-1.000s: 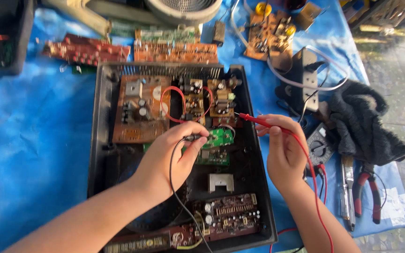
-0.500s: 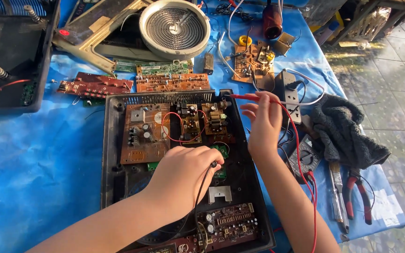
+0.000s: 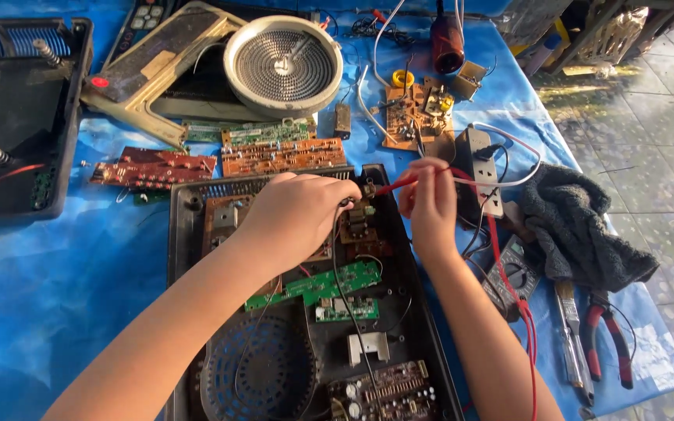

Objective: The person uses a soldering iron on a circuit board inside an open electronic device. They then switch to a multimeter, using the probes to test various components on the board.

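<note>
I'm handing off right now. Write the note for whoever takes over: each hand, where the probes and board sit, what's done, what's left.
Left hand: grip closed on the black probe, tip down at the brown board in the open black case.
Right hand: pinching the red probe, tip at the same cluster of parts near the case's top edge.
Meter: on the blue cloth right of the case, red lead running to it.
Done: case open, boards exposed, both probes placed.
Left: the meter's reading can't be seen from here. Pliers lie unused to the right.
</note>
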